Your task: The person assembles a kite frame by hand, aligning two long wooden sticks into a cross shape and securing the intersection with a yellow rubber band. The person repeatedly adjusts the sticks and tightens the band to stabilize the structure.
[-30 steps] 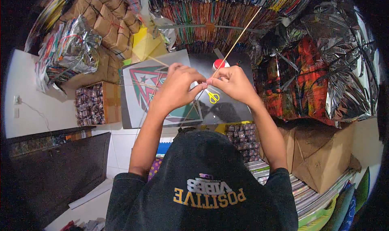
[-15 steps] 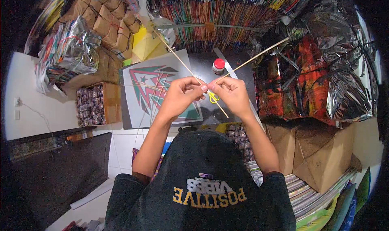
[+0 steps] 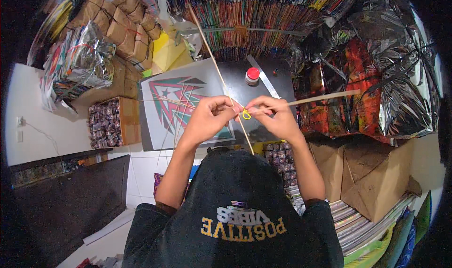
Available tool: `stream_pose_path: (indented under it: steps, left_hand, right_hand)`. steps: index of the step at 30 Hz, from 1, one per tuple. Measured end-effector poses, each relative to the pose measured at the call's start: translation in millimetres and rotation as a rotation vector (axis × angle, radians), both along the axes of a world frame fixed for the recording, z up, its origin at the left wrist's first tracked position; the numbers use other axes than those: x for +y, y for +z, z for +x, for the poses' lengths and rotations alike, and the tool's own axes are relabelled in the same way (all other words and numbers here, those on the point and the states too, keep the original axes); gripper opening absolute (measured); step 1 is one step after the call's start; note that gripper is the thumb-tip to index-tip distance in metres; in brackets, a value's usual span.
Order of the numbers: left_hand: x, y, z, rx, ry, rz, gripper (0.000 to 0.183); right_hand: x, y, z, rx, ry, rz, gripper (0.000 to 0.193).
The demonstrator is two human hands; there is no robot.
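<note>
My left hand [image 3: 209, 117] is closed, thumb and finger pinching a long thin wooden stick [image 3: 212, 56]. That stick slants from the far left, past my fingertips, to a lower end near the cap. A small loop of yellow string [image 3: 246, 115] hangs where my fingertips nearly meet. My right hand [image 3: 277, 119] is closed, its fingertips pinched at the string. A second thin stick [image 3: 325, 97], blurred, reaches out to the right from my right hand. Whether the fingers grip it or the string alone holds it is hidden.
On the dark table [image 3: 275, 82] are a red-lidded jar [image 3: 252, 76], a metal ruler [image 3: 264, 80] and a patterned sheet [image 3: 160, 87] with thin sticks across it. Stacked bundles [image 3: 240, 35] stand behind. Plastic-wrapped packs [image 3: 362, 84] and a cardboard box [image 3: 372, 178] are at right.
The right-hand stick has swung down toward level. The left stick has turned steeper, its lower end nearer me. Both hands have come slightly nearer, and their fingertips have parted a little.
</note>
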State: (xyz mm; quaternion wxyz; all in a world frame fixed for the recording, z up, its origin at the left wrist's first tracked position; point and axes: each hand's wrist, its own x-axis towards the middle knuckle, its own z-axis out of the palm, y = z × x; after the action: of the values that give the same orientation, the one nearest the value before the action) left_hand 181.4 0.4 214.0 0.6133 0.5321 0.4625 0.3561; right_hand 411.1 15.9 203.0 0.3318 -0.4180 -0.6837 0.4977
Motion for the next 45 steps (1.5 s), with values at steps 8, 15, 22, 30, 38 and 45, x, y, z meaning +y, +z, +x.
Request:
stream_pose_path:
  steps: [8, 15, 22, 30, 38, 45]
  left_hand:
    - [-4.0, 21.0, -21.7, 0.095, -0.349, 0.127, 0.023]
    - [0.5, 45.4, -24.2, 0.486, -0.484, 0.381, 0.024]
    - [-3.3, 22.3, -18.3, 0.52, -0.265, 0.413, 0.016]
    - [-2.0, 28.4, -16.0, 0.371, -0.039, 0.182, 0.01]
    - [-3.8, 25.9, -22.7, -0.101, 0.003, 0.136, 0.008]
    - [-12.0, 29.2, -14.1, -0.195, -0.141, 0.113, 0.008]
  right_hand:
    - [2.6, 27.6, 5.2, -0.09, 0.181, 0.221, 0.012]
    - [-7.5, 45.4, 0.6, -0.202, 0.307, 0.421, 0.015]
    - [-24.2, 60.9, -8.4, -0.451, 0.215, 0.231, 0.016]
    - [-51.4, 42.6, -29.9, -0.119, 0.168, -0.045, 0.018]
    - [-56.0, 22.0, -29.2, 0.171, 0.164, -0.189, 0.015]
    - [-47.2, 12.6, -28.1, 0.032, 0.24, -0.087, 0.015]
